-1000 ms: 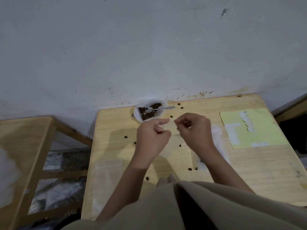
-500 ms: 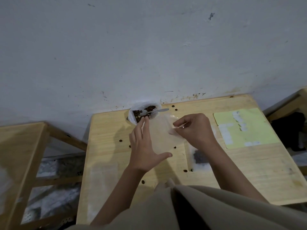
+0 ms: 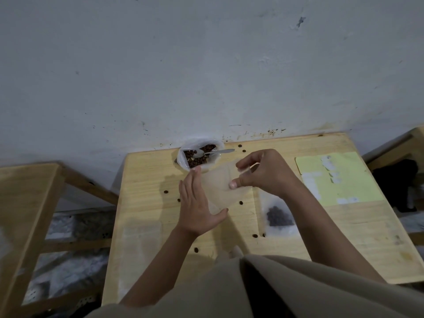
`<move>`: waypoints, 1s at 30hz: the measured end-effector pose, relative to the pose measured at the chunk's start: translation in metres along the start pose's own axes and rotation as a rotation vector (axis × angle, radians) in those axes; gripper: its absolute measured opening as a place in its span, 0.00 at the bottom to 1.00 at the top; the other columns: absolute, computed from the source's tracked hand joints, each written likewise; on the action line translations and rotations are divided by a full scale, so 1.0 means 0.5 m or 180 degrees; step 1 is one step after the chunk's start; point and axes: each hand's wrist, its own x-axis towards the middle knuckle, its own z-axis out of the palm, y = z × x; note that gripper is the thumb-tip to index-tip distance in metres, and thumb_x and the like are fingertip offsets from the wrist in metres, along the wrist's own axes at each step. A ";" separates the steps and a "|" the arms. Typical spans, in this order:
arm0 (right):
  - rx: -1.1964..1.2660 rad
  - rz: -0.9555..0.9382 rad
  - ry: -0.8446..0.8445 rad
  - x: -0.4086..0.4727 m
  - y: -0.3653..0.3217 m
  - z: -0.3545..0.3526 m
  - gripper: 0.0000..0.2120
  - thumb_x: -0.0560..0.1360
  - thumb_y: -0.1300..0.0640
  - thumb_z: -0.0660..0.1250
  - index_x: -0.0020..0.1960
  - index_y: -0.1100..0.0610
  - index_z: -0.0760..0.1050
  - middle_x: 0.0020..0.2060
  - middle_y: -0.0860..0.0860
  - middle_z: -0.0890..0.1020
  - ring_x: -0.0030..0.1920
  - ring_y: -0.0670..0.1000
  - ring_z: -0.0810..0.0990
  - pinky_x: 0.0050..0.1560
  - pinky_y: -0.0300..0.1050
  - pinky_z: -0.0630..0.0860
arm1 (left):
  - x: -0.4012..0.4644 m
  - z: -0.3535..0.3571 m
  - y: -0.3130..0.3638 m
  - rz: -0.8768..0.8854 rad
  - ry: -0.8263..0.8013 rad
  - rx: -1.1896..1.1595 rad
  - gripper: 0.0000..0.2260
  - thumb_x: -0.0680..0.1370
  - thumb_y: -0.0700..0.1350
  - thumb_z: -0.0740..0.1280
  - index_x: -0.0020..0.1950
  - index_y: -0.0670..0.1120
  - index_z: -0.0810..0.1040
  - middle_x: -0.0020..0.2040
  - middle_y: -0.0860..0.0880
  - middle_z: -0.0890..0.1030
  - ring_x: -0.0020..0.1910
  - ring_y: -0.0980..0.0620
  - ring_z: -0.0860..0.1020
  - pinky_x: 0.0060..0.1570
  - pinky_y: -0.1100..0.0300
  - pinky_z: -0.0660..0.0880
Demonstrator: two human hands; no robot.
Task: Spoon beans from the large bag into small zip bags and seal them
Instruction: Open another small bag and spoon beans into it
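Zip bag (image 3: pixel 218 187) is empty, feather-light, floppy film above the table (image 3: pixel 149 180); our right hand (image 3: pixel 263 173) pinches its top edge, left hand (image 3: pixel 197 207) spread flat alongside. We'd grip near the zip strip.

spoon (image 3: pixel 214 152) in large bag (image 3: pixel 183 158), table (image 3: pixel 146 180) rear

The lower left corner of the clear zip bag (image 3: pixel 218 187) is covered by the left hand (image 3: pixel 197 204), and its right edge by the right hand (image 3: pixel 263 173). Whether its mouth is open cannot be told. The spoon (image 3: pixel 214 153) bowl is partly buried in beans (inside the large bag (image 3: pixel 200 154)). The filled bag (image 3: pixel 278 215) is blurred and partly crossed by the right forearm.
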 end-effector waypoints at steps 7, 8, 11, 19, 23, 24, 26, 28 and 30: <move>0.0298 -0.0073 -0.0321 0.014 0.003 0.006 0.30 0.42 0.45 0.80 0.40 0.57 0.79 0.38 0.52 0.83 0.36 0.48 0.80 0.39 0.42 0.74 | 0.003 -0.002 -0.024 0.0106 -0.0022 -0.0082 0.51 0.64 0.62 0.69 0.75 0.40 0.45 0.74 0.45 0.52 0.72 0.43 0.53 0.65 0.35 0.64; 0.0318 -0.0077 -0.0323 0.017 0.004 0.007 0.30 0.42 0.45 0.79 0.40 0.57 0.79 0.38 0.52 0.83 0.36 0.48 0.80 0.39 0.42 0.75 | 0.004 -0.002 -0.026 0.0121 -0.0024 -0.0085 0.51 0.64 0.62 0.69 0.75 0.40 0.45 0.74 0.45 0.52 0.72 0.43 0.53 0.65 0.34 0.64; 0.0417 -0.0096 -0.0275 0.025 0.012 0.010 0.26 0.50 0.48 0.81 0.43 0.59 0.80 0.42 0.52 0.83 0.35 0.44 0.79 0.36 0.38 0.72 | 0.005 -0.002 -0.028 0.0051 -0.0013 -0.0130 0.51 0.64 0.62 0.68 0.75 0.40 0.45 0.74 0.46 0.51 0.73 0.43 0.53 0.65 0.33 0.63; 0.0366 -0.0262 -0.0318 0.029 0.020 0.000 0.05 0.71 0.64 0.72 0.40 0.56 0.84 0.33 0.47 0.85 0.32 0.42 0.81 0.32 0.37 0.75 | -0.005 -0.009 -0.037 0.0056 0.0283 -0.0241 0.51 0.64 0.57 0.73 0.75 0.36 0.49 0.73 0.39 0.57 0.72 0.44 0.57 0.65 0.38 0.63; 0.0091 -0.0291 -0.0203 0.033 0.012 0.017 0.07 0.63 0.58 0.79 0.40 0.55 0.84 0.34 0.44 0.84 0.32 0.36 0.79 0.36 0.30 0.73 | -0.013 -0.006 -0.027 0.0063 0.0304 -0.0066 0.49 0.65 0.61 0.69 0.73 0.33 0.51 0.72 0.41 0.57 0.70 0.41 0.58 0.63 0.35 0.64; -0.0032 -0.0279 -0.0150 0.034 0.011 0.022 0.10 0.60 0.57 0.81 0.40 0.55 0.84 0.33 0.42 0.82 0.30 0.35 0.77 0.33 0.28 0.71 | -0.014 -0.005 -0.027 0.0087 0.0300 -0.0004 0.49 0.65 0.61 0.68 0.73 0.33 0.52 0.72 0.41 0.56 0.69 0.41 0.58 0.62 0.34 0.65; -0.0254 -0.0216 -0.0160 0.037 0.005 0.028 0.16 0.56 0.53 0.82 0.41 0.55 0.83 0.31 0.42 0.81 0.29 0.37 0.76 0.31 0.30 0.69 | -0.017 -0.001 -0.031 0.0094 0.0241 0.0089 0.49 0.64 0.60 0.67 0.73 0.32 0.52 0.72 0.41 0.56 0.69 0.40 0.58 0.61 0.32 0.66; -0.0457 -0.0182 -0.0244 0.041 0.003 0.034 0.21 0.54 0.51 0.83 0.44 0.56 0.83 0.36 0.45 0.83 0.36 0.42 0.79 0.36 0.36 0.73 | -0.019 0.005 -0.043 0.0077 0.0124 0.0193 0.49 0.63 0.59 0.67 0.73 0.31 0.52 0.72 0.39 0.56 0.70 0.39 0.58 0.61 0.32 0.65; -0.0547 -0.0156 -0.0305 0.044 0.002 0.042 0.24 0.54 0.51 0.83 0.47 0.57 0.82 0.40 0.48 0.83 0.40 0.47 0.81 0.39 0.40 0.75 | -0.025 0.011 -0.056 0.0021 0.0013 0.0253 0.50 0.63 0.60 0.66 0.74 0.33 0.50 0.73 0.37 0.57 0.72 0.39 0.56 0.63 0.31 0.63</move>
